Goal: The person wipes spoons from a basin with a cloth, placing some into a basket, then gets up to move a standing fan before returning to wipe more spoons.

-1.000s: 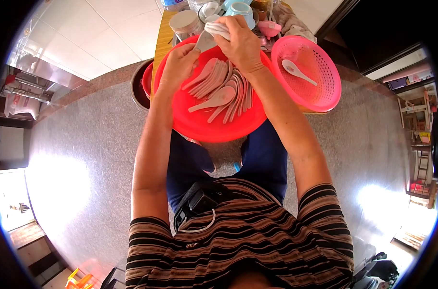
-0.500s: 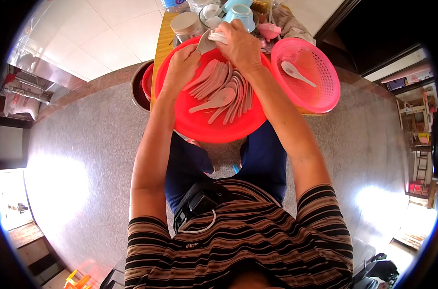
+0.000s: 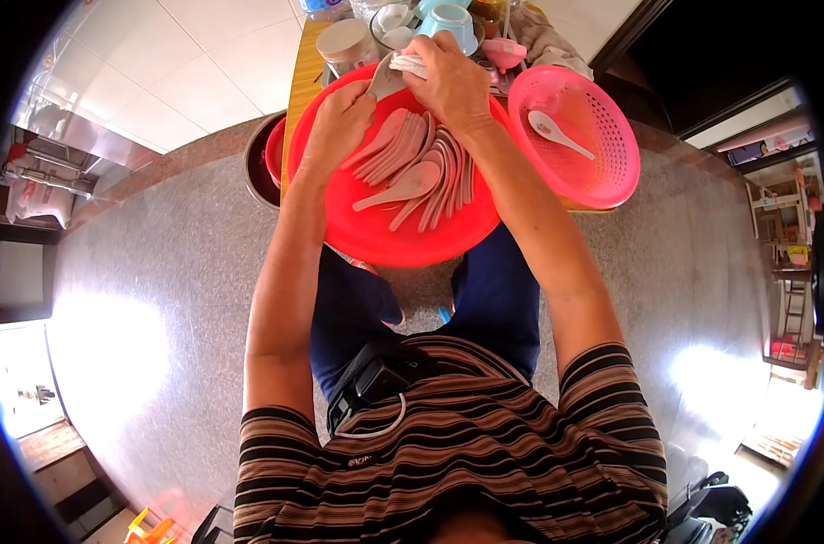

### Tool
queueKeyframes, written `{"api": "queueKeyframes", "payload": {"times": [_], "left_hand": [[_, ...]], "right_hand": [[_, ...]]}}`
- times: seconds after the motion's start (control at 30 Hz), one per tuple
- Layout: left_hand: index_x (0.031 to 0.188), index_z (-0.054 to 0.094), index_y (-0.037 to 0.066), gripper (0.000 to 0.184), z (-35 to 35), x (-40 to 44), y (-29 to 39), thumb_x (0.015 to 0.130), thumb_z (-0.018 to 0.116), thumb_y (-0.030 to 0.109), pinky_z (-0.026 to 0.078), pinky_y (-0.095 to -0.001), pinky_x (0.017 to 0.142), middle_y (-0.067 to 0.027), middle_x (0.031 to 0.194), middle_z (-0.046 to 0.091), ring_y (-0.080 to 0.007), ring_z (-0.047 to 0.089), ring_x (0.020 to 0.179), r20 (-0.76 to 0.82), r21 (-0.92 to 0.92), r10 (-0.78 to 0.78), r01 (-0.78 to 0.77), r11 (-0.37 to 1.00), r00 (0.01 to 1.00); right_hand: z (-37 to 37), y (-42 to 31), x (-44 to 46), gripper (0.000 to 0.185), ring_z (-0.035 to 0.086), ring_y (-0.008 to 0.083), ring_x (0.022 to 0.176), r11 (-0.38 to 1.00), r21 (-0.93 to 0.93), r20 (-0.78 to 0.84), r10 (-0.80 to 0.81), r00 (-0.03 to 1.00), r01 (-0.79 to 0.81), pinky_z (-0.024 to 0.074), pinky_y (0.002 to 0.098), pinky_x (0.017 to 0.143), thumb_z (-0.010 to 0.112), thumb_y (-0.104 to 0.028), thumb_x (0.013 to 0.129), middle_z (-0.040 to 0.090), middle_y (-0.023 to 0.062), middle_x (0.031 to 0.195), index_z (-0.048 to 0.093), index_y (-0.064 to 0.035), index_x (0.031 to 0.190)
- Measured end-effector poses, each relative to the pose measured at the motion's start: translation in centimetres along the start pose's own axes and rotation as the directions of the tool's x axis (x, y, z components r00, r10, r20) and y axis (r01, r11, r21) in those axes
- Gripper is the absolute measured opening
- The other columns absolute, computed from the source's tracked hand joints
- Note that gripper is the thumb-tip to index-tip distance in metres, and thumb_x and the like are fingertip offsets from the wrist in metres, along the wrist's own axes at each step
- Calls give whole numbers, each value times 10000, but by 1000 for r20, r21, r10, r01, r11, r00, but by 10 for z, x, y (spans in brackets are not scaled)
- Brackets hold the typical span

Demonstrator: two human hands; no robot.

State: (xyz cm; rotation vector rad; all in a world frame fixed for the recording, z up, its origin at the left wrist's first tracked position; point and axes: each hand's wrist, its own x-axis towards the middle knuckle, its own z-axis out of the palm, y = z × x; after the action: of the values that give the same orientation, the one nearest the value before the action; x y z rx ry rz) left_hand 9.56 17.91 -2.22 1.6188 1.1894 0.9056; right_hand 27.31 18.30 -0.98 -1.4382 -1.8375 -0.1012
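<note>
Over the far side of a red basin (image 3: 385,247), my left hand (image 3: 342,120) is closed on a pale soup spoon (image 3: 386,83). My right hand (image 3: 452,83) pinches a folded white cloth (image 3: 409,65) against the same spoon's upper end. Below both hands, several more soup spoons (image 3: 416,181) lie fanned in overlapping rows inside the basin. To the right, a pink perforated basket (image 3: 613,145) holds one white soup spoon (image 3: 557,133) with a small printed mark.
Behind the basin, the wooden table (image 3: 307,72) carries a lidded jar (image 3: 345,45), a pale blue cup (image 3: 450,25), a pink funnel-like item (image 3: 504,53) and a crumpled cloth (image 3: 548,41). A dark-rimmed vessel (image 3: 260,168) stands at the left, below table level.
Both hands stay over the basin's far side with the spoon and cloth; the right hand shifts very slightly. The spoons in basin and basket are unchanged.
</note>
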Motion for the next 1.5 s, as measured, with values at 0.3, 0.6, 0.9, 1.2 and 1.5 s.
{"api": "queueKeyframes", "payload": {"times": [0.3,0.6,0.9,1.2,1.5], "left_hand": [[1138,595,32,282,1,-7,11,927,466,167,299,-205,409,27,638,477,-43,390,455,-48,-81,-30,26,996,998],[1146,581,7,290,0,-9,15,928,457,152,302,-218,389,1,640,510,-65,423,441,-17,-110,-62,60,992,998],[1121,586,9,278,-2,-4,10,921,442,137,317,-219,382,-10,649,540,-70,432,412,37,-39,-24,25,999,999],[1089,587,36,291,0,-11,15,992,437,264,285,-198,391,13,652,515,-56,412,433,-28,-233,-15,8,972,1000],[1085,593,61,345,-1,-11,21,1006,404,338,253,-205,391,26,644,458,-47,358,455,-46,-289,-119,101,952,992]], "right_hand": [[2,-3,-4,248,618,289,868,976,199,148,-118,982,87,501,407,719,658,-243,761,590,61,945,607,-160,988],[3,-1,-3,242,628,271,851,990,112,84,-97,992,87,514,389,699,677,-263,762,592,48,950,607,-165,971],[-2,-2,2,261,639,270,821,999,-24,10,-49,999,49,527,390,662,704,-250,746,569,35,941,592,-172,968],[2,-3,-4,261,636,273,844,961,188,92,-221,971,201,523,384,678,692,-234,751,574,41,936,595,-167,984],[1,-4,-3,271,631,260,848,991,90,93,-106,990,98,523,371,704,687,-236,758,575,31,939,597,-175,1006]]}}
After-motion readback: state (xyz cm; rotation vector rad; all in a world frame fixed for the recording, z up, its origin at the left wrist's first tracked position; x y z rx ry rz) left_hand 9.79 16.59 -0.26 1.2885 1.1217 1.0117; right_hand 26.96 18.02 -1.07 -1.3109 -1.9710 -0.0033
